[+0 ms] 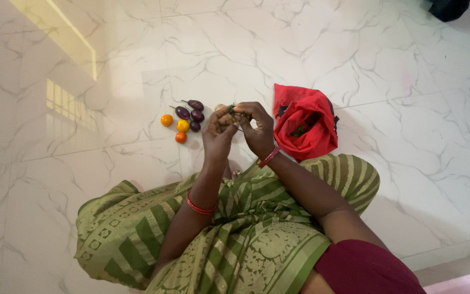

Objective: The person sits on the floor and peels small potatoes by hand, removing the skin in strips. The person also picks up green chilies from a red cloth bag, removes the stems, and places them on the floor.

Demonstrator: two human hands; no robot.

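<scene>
A green patterned cloth [235,239] covers the person's lap nearest the camera, and both forearms, each with red bangles [200,207], reach forward over it. The left hand [217,130] and right hand [258,126] meet above the white marble floor [82,179], fingers curled in around a small dark vegetable [232,111] pinched between them; it sits at the fingertips, closer to the right thumb, and its long axis cannot be told because the fingers hide most of it. Just beyond and to the left lie small purple aubergines [193,112] beside orange and yellow tomatoes [178,127]. To the right, near the right hand, a red cloth bag [304,122] lies open.
</scene>
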